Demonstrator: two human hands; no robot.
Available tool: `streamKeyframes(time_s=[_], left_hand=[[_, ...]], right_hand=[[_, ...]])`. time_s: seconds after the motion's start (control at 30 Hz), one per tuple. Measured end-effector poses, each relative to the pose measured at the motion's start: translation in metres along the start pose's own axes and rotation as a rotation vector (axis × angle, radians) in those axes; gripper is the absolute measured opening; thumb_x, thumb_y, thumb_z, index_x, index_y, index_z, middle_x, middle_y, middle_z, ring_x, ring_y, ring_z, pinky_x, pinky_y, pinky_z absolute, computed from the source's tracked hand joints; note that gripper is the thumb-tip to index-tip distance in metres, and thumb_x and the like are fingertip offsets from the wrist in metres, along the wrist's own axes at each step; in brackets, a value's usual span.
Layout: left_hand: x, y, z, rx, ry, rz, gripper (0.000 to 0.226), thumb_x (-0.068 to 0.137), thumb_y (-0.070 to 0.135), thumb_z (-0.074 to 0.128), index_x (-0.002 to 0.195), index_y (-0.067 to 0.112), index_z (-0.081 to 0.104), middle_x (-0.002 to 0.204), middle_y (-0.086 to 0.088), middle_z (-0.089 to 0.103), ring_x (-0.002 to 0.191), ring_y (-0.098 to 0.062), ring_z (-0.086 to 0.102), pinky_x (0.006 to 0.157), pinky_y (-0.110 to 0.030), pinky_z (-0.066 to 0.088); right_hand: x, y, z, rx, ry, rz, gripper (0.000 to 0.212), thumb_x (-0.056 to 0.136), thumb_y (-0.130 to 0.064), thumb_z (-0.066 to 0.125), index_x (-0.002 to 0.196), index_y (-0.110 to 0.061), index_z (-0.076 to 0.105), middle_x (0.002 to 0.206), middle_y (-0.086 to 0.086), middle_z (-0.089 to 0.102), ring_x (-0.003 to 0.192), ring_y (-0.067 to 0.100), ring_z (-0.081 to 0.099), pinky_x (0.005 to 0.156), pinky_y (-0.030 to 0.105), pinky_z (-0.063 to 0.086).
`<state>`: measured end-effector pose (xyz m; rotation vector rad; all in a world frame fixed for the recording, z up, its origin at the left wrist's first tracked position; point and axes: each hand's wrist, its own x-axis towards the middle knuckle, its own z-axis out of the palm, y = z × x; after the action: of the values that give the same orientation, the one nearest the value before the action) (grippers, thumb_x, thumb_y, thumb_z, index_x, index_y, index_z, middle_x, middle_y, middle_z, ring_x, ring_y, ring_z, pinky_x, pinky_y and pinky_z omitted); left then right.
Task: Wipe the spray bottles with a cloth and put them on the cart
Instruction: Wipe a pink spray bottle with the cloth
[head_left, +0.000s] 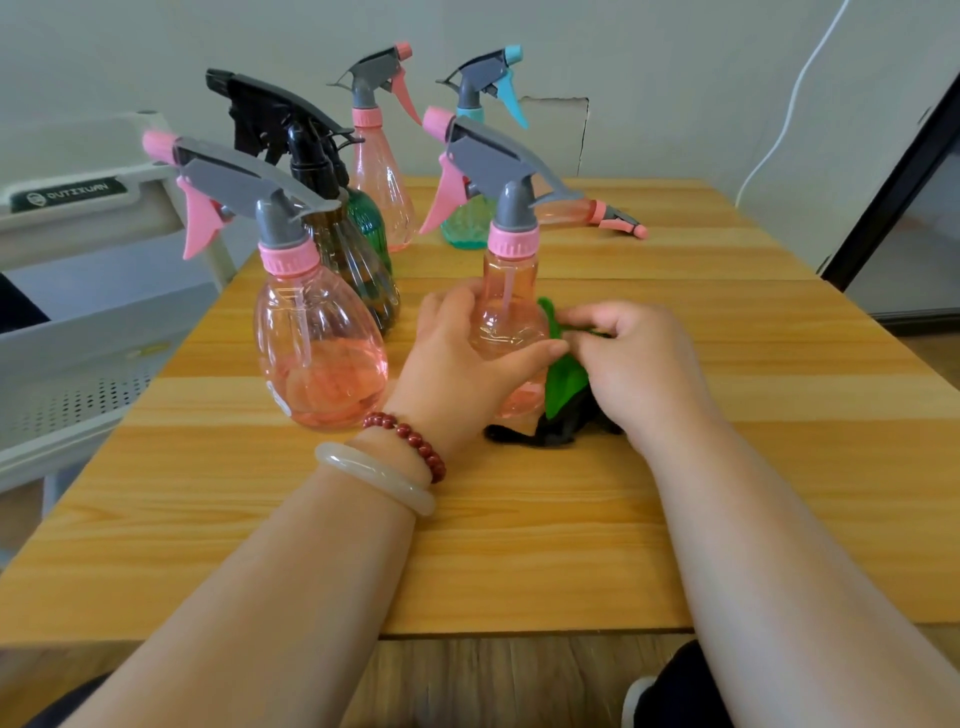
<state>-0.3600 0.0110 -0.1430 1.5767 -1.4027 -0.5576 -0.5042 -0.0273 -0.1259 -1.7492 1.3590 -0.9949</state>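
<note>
My left hand (462, 358) grips the belly of an upright pink spray bottle (506, 291) standing on the wooden table (519, 545). My right hand (639, 364) pinches a green cloth (563, 382) pressed against the right side of that bottle; a dark part of the cloth trails onto the table below. Another pink bottle (317, 358) stands just to the left. Behind it are a brown bottle (353, 260) with a black trigger and a green bottle (371, 221). Further back stand a pink bottle (382, 176) and a teal bottle (467, 218). One pink bottle (592, 213) lies on its side.
A white cart (78, 312) with a perforated shelf stands against the table's left edge. A wall runs behind the table with a white cable on it. A dark-framed glass door is at the right. My knees show below the table's near edge.
</note>
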Motion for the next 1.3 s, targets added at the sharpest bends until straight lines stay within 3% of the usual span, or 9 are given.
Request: streamKeyframes(time_s=[0.1,0.2,0.3,0.53,0.73,0.83,0.97,1.2,1.3], left_hand=[[0.000,0.001,-0.001,0.011,0.008,0.008,0.070,0.072,0.049,0.079,0.133,0.028,0.054,0.126,0.008,0.047,0.104,0.000,0.050,0.076,0.006,0.034],[0.000,0.001,-0.002,-0.016,0.020,0.033,0.070,0.075,0.041,0.082,0.136,0.026,0.052,0.125,0.012,0.055,0.109,-0.001,0.053,0.088,0.000,0.036],[0.001,-0.002,-0.001,-0.082,-0.006,0.022,0.070,0.076,0.035,0.084,0.137,0.026,0.051,0.120,0.013,0.065,0.107,-0.004,0.063,0.099,-0.028,0.050],[-0.001,-0.003,-0.002,-0.154,-0.066,-0.013,0.060,0.076,0.034,0.074,0.131,0.028,0.051,0.111,0.016,0.069,0.101,-0.002,0.065,0.095,-0.032,0.052],[0.000,-0.004,0.003,-0.166,-0.068,-0.013,0.072,0.070,0.041,0.075,0.135,0.032,0.046,0.119,0.011,0.067,0.108,-0.010,0.065,0.099,-0.041,0.052],[-0.001,-0.003,0.003,-0.124,-0.044,-0.009,0.068,0.074,0.037,0.084,0.131,0.030,0.047,0.127,0.005,0.059,0.112,-0.010,0.060,0.102,-0.035,0.049],[-0.002,-0.001,0.003,-0.057,-0.015,-0.005,0.076,0.072,0.040,0.085,0.134,0.026,0.045,0.128,0.006,0.056,0.114,-0.009,0.058,0.100,-0.029,0.048],[0.003,0.004,-0.006,-0.327,0.073,-0.099,0.065,0.078,0.045,0.077,0.133,0.019,0.052,0.106,0.009,0.072,0.086,-0.001,0.071,0.073,-0.020,0.059],[0.003,0.004,-0.005,-0.456,0.072,-0.165,0.078,0.071,0.059,0.078,0.133,0.019,0.054,0.113,0.005,0.072,0.095,-0.007,0.071,0.082,-0.033,0.060]], right_hand=[[0.002,0.007,-0.001,-0.086,-0.061,0.082,0.020,0.095,-0.018,0.062,0.105,-0.031,0.074,0.085,-0.017,0.066,0.074,-0.005,0.059,0.057,0.010,0.042],[0.000,0.001,-0.001,0.144,0.059,-0.062,0.026,0.093,-0.014,0.065,0.088,-0.038,0.073,0.092,-0.019,0.072,0.086,0.002,0.067,0.079,0.021,0.054],[0.001,-0.003,0.000,0.285,0.068,-0.146,0.035,0.092,-0.011,0.065,0.081,-0.044,0.070,0.094,-0.023,0.072,0.096,0.000,0.067,0.089,0.023,0.053],[0.005,0.011,0.001,-0.081,-0.067,0.079,0.023,0.095,-0.015,0.060,0.100,-0.032,0.075,0.084,-0.013,0.070,0.072,0.005,0.064,0.058,0.014,0.046],[-0.001,-0.002,0.001,0.194,0.079,-0.143,0.033,0.094,-0.014,0.064,0.084,-0.045,0.069,0.091,-0.028,0.069,0.097,-0.004,0.065,0.087,0.015,0.050],[0.001,0.004,0.000,0.022,-0.031,0.008,0.023,0.095,-0.015,0.061,0.096,-0.035,0.073,0.095,-0.015,0.072,0.081,0.001,0.065,0.067,0.012,0.048],[0.002,0.007,-0.004,-0.060,-0.060,0.061,0.022,0.095,-0.016,0.061,0.099,-0.034,0.072,0.079,-0.021,0.063,0.065,-0.006,0.057,0.047,0.003,0.037],[-0.011,-0.008,0.000,0.315,0.109,-0.178,0.025,0.095,-0.020,0.063,0.092,-0.044,0.070,0.098,-0.019,0.073,0.095,0.003,0.068,0.088,0.033,0.056],[-0.018,-0.011,0.007,0.280,0.072,-0.296,0.024,0.097,-0.020,0.061,0.099,-0.044,0.067,0.106,-0.021,0.070,0.107,-0.002,0.062,0.094,0.022,0.049]])
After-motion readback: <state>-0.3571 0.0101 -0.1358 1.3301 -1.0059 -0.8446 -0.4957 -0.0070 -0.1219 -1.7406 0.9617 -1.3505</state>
